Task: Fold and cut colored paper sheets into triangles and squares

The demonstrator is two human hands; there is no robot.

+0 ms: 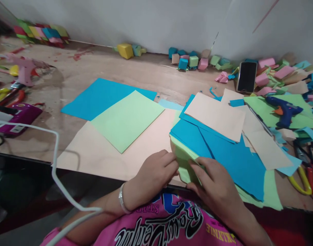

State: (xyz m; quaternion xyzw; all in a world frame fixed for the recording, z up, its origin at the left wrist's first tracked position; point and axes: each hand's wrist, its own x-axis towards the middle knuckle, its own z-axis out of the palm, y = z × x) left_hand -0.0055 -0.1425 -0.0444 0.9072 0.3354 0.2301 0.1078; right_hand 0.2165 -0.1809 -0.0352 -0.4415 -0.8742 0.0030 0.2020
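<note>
A folded piece of light green paper (185,167) is held between my two hands at the table's front edge. My left hand (157,171), with a silver bracelet on its wrist, is closed at the paper's left side, its fingertips partly hidden. On the other side, my right hand (212,177) pinches the paper between thumb and fingers. Close by on the right lie stacked blue sheets (230,160) with cream sheets (215,111) on top. A light green sheet (129,121) rests across a blue sheet (102,95) and a large cream sheet (87,150) to the left.
A pink glue gun (24,70) and a purple device (23,118) stand at left; a white cable (56,150) crosses there. At right are a blue glue gun (286,111), a phone (247,77), scissors (303,181) and paper scraps. Small paper cubes (183,63) line the wall.
</note>
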